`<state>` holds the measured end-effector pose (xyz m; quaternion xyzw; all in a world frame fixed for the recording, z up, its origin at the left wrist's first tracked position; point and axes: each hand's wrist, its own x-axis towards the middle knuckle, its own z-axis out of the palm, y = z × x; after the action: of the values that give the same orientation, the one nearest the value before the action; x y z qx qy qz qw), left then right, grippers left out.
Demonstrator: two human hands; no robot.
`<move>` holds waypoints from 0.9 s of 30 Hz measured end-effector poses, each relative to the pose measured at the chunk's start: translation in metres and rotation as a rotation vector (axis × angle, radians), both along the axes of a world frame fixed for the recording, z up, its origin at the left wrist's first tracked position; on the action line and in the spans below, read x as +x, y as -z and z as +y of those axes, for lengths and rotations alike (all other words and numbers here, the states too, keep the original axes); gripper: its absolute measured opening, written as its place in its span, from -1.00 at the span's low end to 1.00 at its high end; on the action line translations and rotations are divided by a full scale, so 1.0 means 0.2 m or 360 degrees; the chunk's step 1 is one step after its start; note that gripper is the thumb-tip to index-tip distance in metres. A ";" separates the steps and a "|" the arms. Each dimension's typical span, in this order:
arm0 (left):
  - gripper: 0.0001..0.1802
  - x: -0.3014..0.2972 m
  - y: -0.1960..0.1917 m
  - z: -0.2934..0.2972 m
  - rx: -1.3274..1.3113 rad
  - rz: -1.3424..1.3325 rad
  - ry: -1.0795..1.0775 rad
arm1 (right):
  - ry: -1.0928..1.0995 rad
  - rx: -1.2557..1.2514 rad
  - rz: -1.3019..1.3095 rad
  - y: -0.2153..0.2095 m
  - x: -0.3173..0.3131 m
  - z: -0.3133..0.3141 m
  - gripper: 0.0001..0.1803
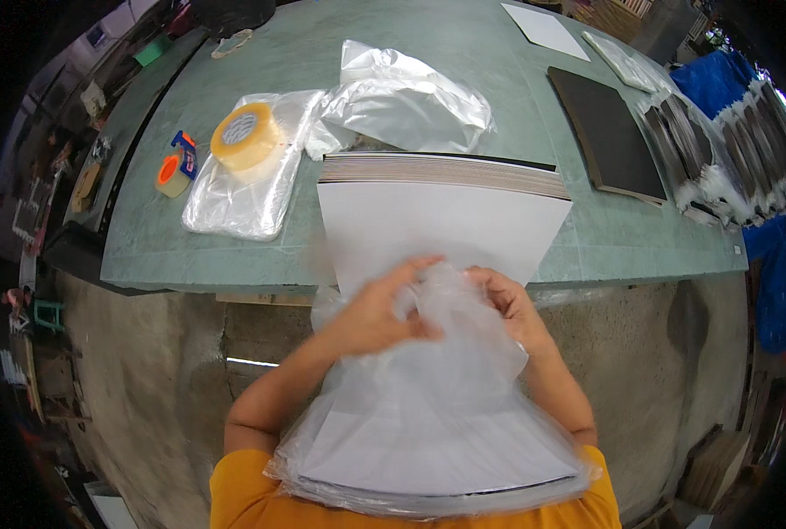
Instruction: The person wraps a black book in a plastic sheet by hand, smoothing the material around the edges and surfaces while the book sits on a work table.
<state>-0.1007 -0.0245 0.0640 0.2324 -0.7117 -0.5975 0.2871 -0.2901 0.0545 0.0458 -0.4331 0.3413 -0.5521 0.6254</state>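
I see a thin, glossy, crinkled plastic bag (437,388); smooth matt white board (441,229); worn matt green surface (190,256).

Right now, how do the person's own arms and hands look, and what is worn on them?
Both the left hand and the right hand are bare: no gloves, rings or watch show. The forearms are uncovered. An orange-yellow short-sleeved shirt appears at the lower edge.

The right hand (509,304) lies partly hidden behind the clear plastic bag (428,397).
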 end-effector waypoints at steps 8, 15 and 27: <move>-0.75 0.04 -0.02 -0.06 0.0027 -0.0594 0.0008 | 0.0029 0.0065 0.0473 -0.14 -0.02 0.06 -0.15; -0.72 0.11 0.02 -0.09 0.0303 -0.0730 -0.0219 | 0.0115 -0.0085 0.1448 -0.13 0.00 0.10 -0.60; -0.85 0.16 -0.23 -0.10 -0.0863 -0.0364 -0.0970 | 0.0234 0.0347 0.0645 -0.12 -0.06 0.07 -0.81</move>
<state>-0.0679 -0.0438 0.1096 0.4130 -0.7691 -0.2468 0.4206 -0.3026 0.0694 0.0694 -0.4390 0.5479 -0.4579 0.5453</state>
